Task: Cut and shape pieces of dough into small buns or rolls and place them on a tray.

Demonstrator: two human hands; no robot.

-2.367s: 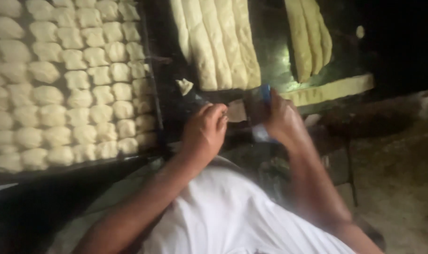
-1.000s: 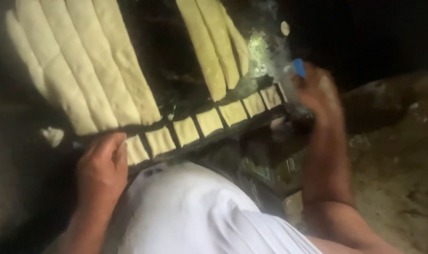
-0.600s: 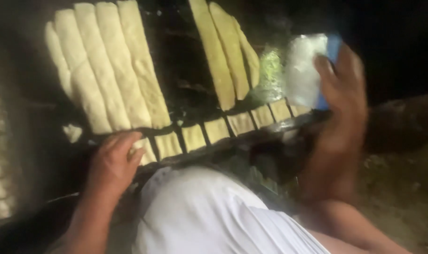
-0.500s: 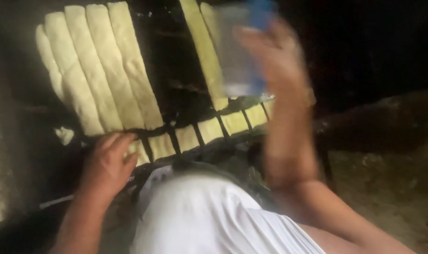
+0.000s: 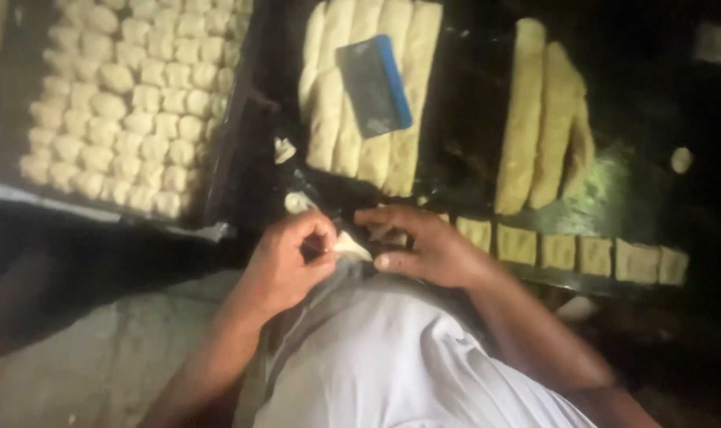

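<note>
Low in the frame's middle, the left hand (image 5: 285, 261) pinches a small pale dough piece (image 5: 349, 246) between thumb and fingertips. The right hand (image 5: 424, 246) lies just beside it, fingers curled over the same piece; how tightly it grips cannot be told. Right of the hands runs a row of cut dough squares (image 5: 582, 254). Farther up, a blue-edged scraper (image 5: 374, 85) rests on long dough strips (image 5: 360, 119). At upper left sits a tray (image 5: 226, 170) of dough balls (image 5: 131, 95).
</note>
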